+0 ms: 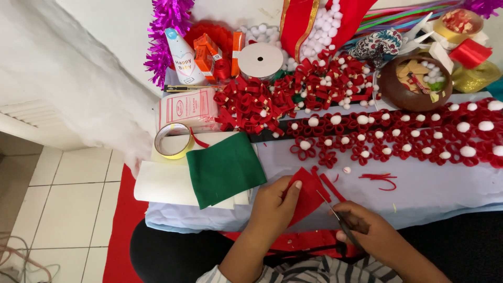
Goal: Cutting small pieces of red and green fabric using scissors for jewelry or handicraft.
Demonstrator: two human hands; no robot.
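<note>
Crowded with red felt flowers (398, 133) and trimmings, the tabletop (419, 188) leaves me a bare strip near its front edge. My left hand (275, 204) pinches the red felt (309, 196) there; my right hand (364, 228) grips scissors (335, 217), blades at the felt's edge. I'd judge taut felt and short snips best.

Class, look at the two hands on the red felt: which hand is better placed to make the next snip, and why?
Probably the right hand: it grips the scissors, whose blades point at the red felt piece. The left hand holds that felt flat, thumb on top.
</note>
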